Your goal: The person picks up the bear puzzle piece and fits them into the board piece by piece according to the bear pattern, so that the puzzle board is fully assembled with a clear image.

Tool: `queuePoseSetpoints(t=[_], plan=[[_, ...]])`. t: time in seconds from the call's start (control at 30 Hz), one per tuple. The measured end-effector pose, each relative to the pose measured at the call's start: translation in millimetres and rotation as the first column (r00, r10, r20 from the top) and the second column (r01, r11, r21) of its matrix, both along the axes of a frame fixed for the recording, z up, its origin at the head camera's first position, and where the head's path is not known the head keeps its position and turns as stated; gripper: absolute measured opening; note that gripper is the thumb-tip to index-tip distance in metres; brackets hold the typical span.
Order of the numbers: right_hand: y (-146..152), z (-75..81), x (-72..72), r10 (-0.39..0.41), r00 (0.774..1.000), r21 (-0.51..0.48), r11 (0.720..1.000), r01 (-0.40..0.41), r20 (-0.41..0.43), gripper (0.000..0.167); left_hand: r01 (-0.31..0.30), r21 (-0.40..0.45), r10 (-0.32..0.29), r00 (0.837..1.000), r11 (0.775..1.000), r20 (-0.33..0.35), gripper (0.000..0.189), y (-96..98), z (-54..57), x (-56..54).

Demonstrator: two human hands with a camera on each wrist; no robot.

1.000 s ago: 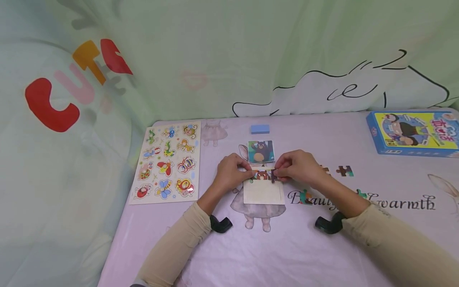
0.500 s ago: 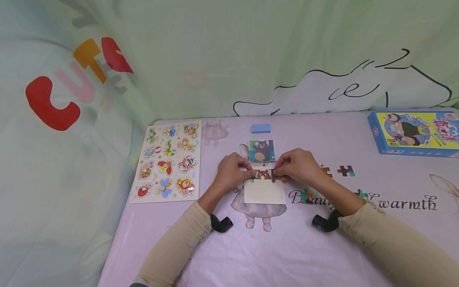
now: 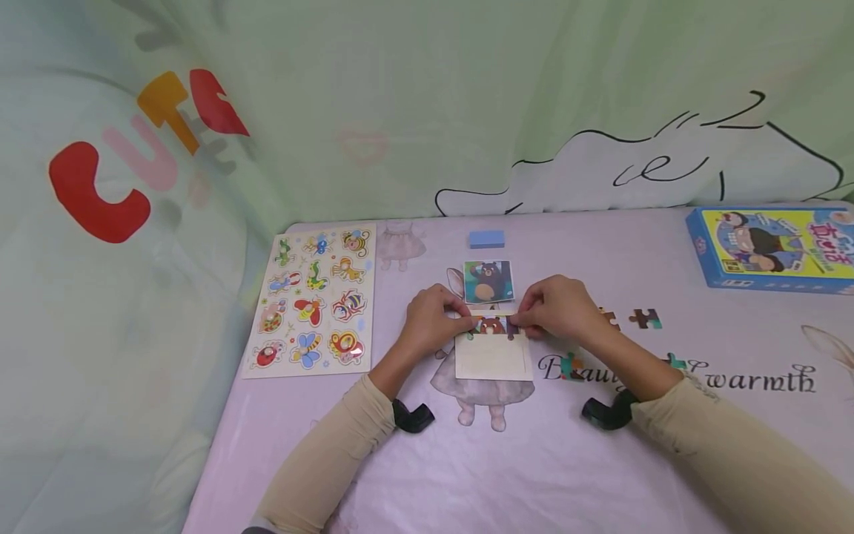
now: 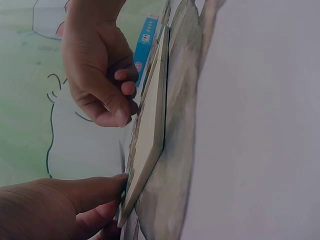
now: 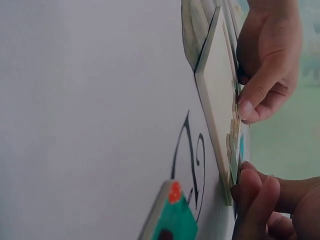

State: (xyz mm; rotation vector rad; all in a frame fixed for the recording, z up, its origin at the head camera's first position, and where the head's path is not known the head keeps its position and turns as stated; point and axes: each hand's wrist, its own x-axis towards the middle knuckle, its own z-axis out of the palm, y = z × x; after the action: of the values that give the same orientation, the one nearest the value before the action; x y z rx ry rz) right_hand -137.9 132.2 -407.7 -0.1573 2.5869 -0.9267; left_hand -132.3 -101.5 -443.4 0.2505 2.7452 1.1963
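Observation:
A small pale wooden puzzle board lies on the tablecloth, with joined jigsaw pieces showing a brown bear's head along its far edge. My left hand holds the board's far left corner, thumb on top at the pieces and the other fingers at the edge. Opposite it, my right hand has its thumb and bent fingers together at the far right corner, over the end piece. Its fingertips hide most of that piece. Just beyond the board lies a square bear picture card.
Loose jigsaw pieces are scattered on the right, one close to the right wrist camera. An insect puzzle board lies left. A blue block and a blue-yellow box stand toward the back, before a curtain.
Both hands stay at the board's far corners. My right fingers shift slightly outward to the right, baring a little more of the end piece. The whole scene shifts slightly in view.

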Motion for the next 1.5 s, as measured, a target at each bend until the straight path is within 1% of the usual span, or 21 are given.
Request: queuePoseSetpoints(t=[0.17,0.37,0.47,0.63,0.73,0.87,0.97,1.07,1.2,1.4,1.5], plan=[[-0.7,1.3,2.0,0.019,1.0,0.014,1.0,-0.019,0.021,0.02,-0.001,0.01,0.001,1.0,1.0,-0.003,0.014,0.9,1.1,0.0],[-3.6,-1.7,3.1,0.038,0.999,0.04,0.999,-0.037,-0.009,0.023,0.003,0.01,-0.002,1.0,1.0,-0.004,0.014,0.7,0.2,0.3],[-3.9,-2.3,2.6,0.04,0.999,0.045,0.998,-0.039,-0.006,0.023,0.0,-0.005,0.0,1.0,1.0,0.0,0.014,1.2,1.2,1.0],[-3.0,-2.2,1.0,0.034,0.999,0.054,0.998,-0.036,0.026,0.023,0.002,-0.083,-0.004,1.0,0.997,-0.024,0.013,5.9,4.4,1.4],[-1.9,-2.4,0.0,0.037,0.999,0.056,0.998,-0.039,0.039,0.023,0.012,-0.136,-0.018,0.999,0.991,-0.046,0.012,12.0,8.0,2.9],[-1.2,-1.6,-1.3,0.047,0.998,0.056,0.997,-0.049,0.034,0.023,0.055,-0.201,-0.073,0.994,0.978,-0.079,0.01,22.8,12.7,5.0],[-0.9,-1.1,-1.7,0.042,0.998,0.053,0.998,-0.044,0.038,0.022,0.086,-0.229,-0.111,0.989,0.97,-0.101,0.009,31.4,14.0,6.1],[-1.1,-1.4,-1.8,0.041,0.998,0.05,0.998,-0.043,0.04,0.023,0.099,-0.233,-0.126,0.987,0.968,-0.104,0.009,37.9,13.3,7.3],[-1.3,-1.7,-2.0,0.043,0.998,0.049,0.998,-0.045,0.041,0.023,0.105,-0.238,-0.134,0.985,0.966,-0.108,0.01,41.8,11.5,8.0],[-0.1,-3.2,-2.4,0.035,0.997,0.044,0.998,-0.038,0.063,0.023,0.097,-0.223,-0.125,0.985,0.97,-0.116,0.01,42.2,9.7,6.6],[1.7,-3.0,-2.1,0.041,0.998,0.046,0.998,-0.043,0.055,0.022,0.093,-0.204,-0.118,0.987,0.975,-0.113,0.009,42.4,9.8,6.4]])
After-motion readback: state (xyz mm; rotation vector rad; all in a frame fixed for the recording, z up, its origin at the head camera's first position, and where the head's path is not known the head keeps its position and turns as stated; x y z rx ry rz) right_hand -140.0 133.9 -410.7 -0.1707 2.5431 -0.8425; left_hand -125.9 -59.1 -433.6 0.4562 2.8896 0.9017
